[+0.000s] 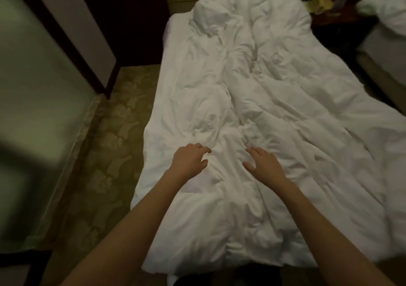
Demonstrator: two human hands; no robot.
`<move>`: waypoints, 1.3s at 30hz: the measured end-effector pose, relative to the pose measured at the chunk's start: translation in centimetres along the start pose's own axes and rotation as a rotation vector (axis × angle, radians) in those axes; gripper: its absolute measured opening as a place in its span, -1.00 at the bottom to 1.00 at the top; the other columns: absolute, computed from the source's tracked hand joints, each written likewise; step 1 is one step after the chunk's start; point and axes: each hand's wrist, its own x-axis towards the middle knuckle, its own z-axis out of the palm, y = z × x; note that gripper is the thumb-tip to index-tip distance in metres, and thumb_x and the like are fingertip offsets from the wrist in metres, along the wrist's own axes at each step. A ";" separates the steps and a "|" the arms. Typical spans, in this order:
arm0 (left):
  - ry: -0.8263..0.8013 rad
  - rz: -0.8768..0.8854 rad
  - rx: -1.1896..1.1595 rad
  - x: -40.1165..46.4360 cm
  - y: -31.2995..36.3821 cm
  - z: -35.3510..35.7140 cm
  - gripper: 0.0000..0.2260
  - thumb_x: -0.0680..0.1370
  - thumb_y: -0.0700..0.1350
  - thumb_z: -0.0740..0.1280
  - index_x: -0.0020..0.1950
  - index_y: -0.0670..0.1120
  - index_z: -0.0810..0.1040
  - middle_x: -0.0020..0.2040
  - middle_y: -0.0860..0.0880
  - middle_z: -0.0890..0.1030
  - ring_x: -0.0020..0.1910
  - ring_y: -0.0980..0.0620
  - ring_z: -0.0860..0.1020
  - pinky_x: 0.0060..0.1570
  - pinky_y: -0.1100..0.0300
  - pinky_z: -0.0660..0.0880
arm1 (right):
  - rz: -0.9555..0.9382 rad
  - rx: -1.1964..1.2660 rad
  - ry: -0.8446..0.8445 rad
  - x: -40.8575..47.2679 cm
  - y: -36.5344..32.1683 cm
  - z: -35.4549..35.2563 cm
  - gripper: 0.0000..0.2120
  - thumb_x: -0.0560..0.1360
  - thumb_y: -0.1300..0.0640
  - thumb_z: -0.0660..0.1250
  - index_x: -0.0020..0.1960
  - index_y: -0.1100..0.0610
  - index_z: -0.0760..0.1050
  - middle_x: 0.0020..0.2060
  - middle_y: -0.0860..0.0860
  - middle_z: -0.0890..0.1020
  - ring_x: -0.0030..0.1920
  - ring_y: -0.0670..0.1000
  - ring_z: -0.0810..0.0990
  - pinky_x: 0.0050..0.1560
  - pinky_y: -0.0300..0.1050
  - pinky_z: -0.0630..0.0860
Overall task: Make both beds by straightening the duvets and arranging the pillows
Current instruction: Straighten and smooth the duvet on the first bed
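A crumpled white duvet (274,114) covers the near bed from its foot to its head, bunched into ridges down the middle. A rounded white lump (208,15) sits at the head on the left; I cannot tell if it is a pillow. My left hand (190,159) hovers over or touches the duvet near the foot, fingers loosely spread and holding nothing. My right hand (264,161) lies beside it, fingers extended flat on the fabric. A second bed (386,50) with heaped white bedding (388,6) shows at the far right edge.
Patterned carpet (105,153) runs along the bed's left side. A pale wall panel (37,87) and dark door frame (87,43) stand on the left. A dark nightstand (338,21) with yellowish items (318,4) sits between the beds.
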 end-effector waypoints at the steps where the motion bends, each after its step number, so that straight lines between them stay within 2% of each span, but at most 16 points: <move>1: 0.009 0.035 0.004 -0.2 -0.4 -0.3 -0.65 0.61 0.01 0.19 0.40 0.07 0.38 0.38 0.03 0.43 0.30 -0.01 0.41 0.19 0.09 0.35 | 0.031 0.010 0.012 -0.8 -0.6 -0.1 -0.47 0.60 -0.10 0.15 0.50 0.06 0.19 0.48 0.02 0.26 0.46 0.03 0.22 0.44 0.05 0.13; 5: 0.004 0.141 0.017 -0.3 -1.2 -1.5 -0.65 0.61 0.01 0.19 0.40 0.07 0.38 0.37 0.03 0.43 0.31 -0.01 0.40 0.18 0.11 0.33 | 0.125 0.009 0.038 -3.2 -2.1 -0.8 -0.47 0.61 -0.09 0.14 0.51 0.08 0.16 0.49 0.02 0.23 0.49 0.00 0.16 0.45 0.05 0.07; 12: -0.027 0.223 0.038 -0.3 -2.4 -2.0 -0.65 0.61 0.01 0.20 0.40 0.07 0.39 0.37 0.03 0.43 0.30 -0.01 0.40 0.20 0.12 0.33 | 0.194 0.020 0.045 -4.0 -4.8 -0.1 -0.47 0.62 -0.09 0.11 0.51 0.08 0.14 0.50 0.02 0.20 0.49 -0.01 0.14 0.46 0.06 0.04; 19: -0.042 0.383 0.054 -0.6 -7.0 -1.4 -0.65 0.61 0.04 0.19 0.41 0.08 0.37 0.38 0.05 0.42 0.31 0.01 0.40 0.21 0.14 0.33 | 0.332 0.053 0.063 -6.1 -10.1 2.2 -0.48 0.63 -0.09 0.09 0.53 0.06 0.11 0.51 0.00 0.17 0.50 -0.03 0.10 0.48 0.05 -0.02; 23: -0.070 0.525 0.056 -2.2 -13.1 -0.5 -0.66 0.61 0.04 0.20 0.39 0.09 0.39 0.37 0.05 0.43 0.31 0.03 0.40 0.20 0.14 0.35 | 0.451 0.120 0.104 -7.5 -16.0 6.8 -0.48 0.63 -0.09 0.08 0.53 0.05 0.11 0.52 -0.01 0.16 0.51 -0.05 0.09 0.48 0.01 -0.04; 29: -0.240 0.637 0.145 -5.9 -24.6 2.0 -0.67 0.61 0.06 0.19 0.37 0.12 0.40 0.35 0.07 0.45 0.26 0.04 0.44 0.13 0.15 0.40 | 0.640 0.333 0.100 -10.9 -26.9 15.3 -0.47 0.62 -0.13 0.09 0.52 0.03 0.11 0.51 -0.03 0.17 0.50 -0.04 0.12 0.48 -0.02 -0.05; 34: -0.300 0.731 0.210 -6.7 -24.5 3.9 -0.66 0.61 0.03 0.19 0.39 0.11 0.38 0.35 0.04 0.44 0.26 0.01 0.44 0.12 0.13 0.40 | 0.728 0.379 0.107 -14.1 -30.9 18.9 -0.48 0.62 -0.14 0.09 0.51 0.02 0.13 0.51 -0.04 0.19 0.50 -0.03 0.12 0.49 0.01 -0.02; 39: -0.373 0.828 0.214 -9.2 -24.1 8.6 -0.67 0.61 0.01 0.22 0.38 0.10 0.39 0.35 0.03 0.45 0.25 0.01 0.46 0.12 0.12 0.43 | 0.755 0.472 0.100 -14.5 -32.7 24.3 -0.45 0.60 -0.14 0.14 0.51 0.05 0.16 0.49 0.00 0.23 0.48 -0.01 0.17 0.48 0.00 0.03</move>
